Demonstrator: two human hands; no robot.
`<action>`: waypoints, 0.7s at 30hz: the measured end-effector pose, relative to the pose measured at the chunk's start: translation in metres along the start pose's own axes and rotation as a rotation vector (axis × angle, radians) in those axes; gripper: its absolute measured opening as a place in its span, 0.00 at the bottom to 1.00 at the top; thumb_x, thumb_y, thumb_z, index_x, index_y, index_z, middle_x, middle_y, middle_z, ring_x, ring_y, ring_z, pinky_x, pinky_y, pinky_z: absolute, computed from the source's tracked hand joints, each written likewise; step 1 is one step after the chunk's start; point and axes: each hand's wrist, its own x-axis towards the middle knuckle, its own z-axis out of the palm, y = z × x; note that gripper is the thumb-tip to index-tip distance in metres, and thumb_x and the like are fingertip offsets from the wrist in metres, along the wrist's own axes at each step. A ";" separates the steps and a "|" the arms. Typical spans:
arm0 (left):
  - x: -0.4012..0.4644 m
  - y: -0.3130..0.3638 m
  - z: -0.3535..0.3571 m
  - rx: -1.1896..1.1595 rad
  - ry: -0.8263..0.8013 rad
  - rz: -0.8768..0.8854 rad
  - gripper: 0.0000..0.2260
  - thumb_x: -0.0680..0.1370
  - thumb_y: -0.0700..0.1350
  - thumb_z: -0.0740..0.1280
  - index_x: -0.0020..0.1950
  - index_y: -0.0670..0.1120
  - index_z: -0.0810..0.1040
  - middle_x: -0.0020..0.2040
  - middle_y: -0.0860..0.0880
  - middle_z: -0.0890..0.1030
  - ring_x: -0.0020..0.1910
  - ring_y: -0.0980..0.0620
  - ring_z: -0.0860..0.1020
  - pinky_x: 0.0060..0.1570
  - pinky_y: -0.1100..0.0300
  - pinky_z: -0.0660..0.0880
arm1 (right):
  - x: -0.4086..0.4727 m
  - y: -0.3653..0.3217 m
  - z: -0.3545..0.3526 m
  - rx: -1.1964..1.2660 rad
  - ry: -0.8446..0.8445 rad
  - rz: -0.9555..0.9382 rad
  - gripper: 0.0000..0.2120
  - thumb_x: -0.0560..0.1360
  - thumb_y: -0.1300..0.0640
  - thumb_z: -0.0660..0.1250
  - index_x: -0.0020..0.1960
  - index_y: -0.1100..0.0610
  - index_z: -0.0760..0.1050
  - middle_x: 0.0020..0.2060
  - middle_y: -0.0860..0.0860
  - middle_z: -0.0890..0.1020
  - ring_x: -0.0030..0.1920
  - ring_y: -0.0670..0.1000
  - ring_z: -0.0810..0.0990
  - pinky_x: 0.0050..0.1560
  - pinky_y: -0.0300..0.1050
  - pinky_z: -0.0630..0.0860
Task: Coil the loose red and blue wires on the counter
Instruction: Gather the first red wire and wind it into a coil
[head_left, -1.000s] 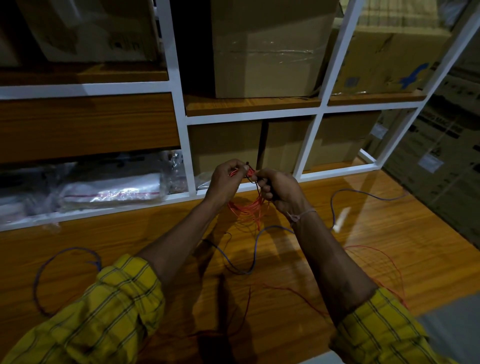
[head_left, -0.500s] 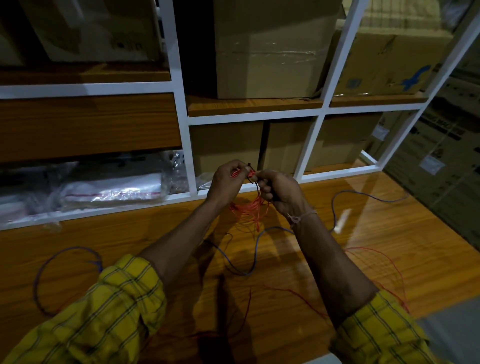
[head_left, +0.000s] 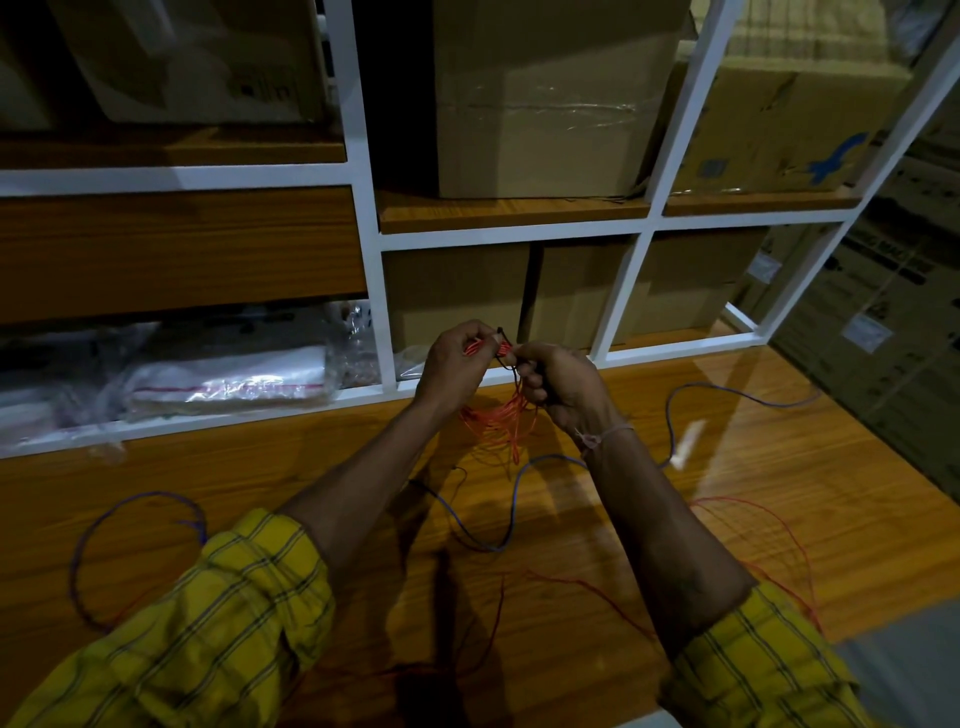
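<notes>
Little is being seen to move since the earlier frames: both hands are still being held together above the counter (head_left: 779, 519) near its back edge. A red wire coil (head_left: 498, 421) is being pinched at its top by the left hand (head_left: 457, 358) and right hand (head_left: 561, 384), its loops hanging downward. Loose blue wire (head_left: 498, 525) is lying nearer, toward the front edge.

wooden counter (head_left: 779, 499) | blue wire (head_left: 498, 519) | loose red wire (head_left: 769, 535)
</notes>
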 end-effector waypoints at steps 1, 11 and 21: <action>0.000 -0.001 0.000 0.003 0.000 0.002 0.07 0.81 0.45 0.66 0.47 0.47 0.82 0.45 0.53 0.83 0.48 0.54 0.81 0.48 0.58 0.75 | 0.000 0.000 0.000 0.003 0.002 0.001 0.10 0.80 0.64 0.63 0.42 0.64 0.79 0.29 0.51 0.67 0.25 0.45 0.61 0.23 0.38 0.56; 0.001 -0.003 0.000 0.030 -0.001 -0.014 0.08 0.81 0.47 0.66 0.48 0.48 0.83 0.46 0.52 0.84 0.50 0.53 0.81 0.51 0.53 0.77 | 0.001 0.002 0.000 0.006 0.025 0.004 0.10 0.80 0.65 0.62 0.43 0.64 0.79 0.29 0.51 0.68 0.25 0.46 0.62 0.23 0.39 0.57; 0.000 -0.001 0.000 0.044 -0.003 -0.018 0.08 0.82 0.47 0.66 0.47 0.48 0.82 0.45 0.52 0.83 0.50 0.53 0.81 0.51 0.53 0.77 | -0.002 0.000 0.002 0.015 0.031 -0.004 0.10 0.80 0.65 0.62 0.42 0.64 0.79 0.28 0.50 0.68 0.25 0.45 0.62 0.23 0.38 0.57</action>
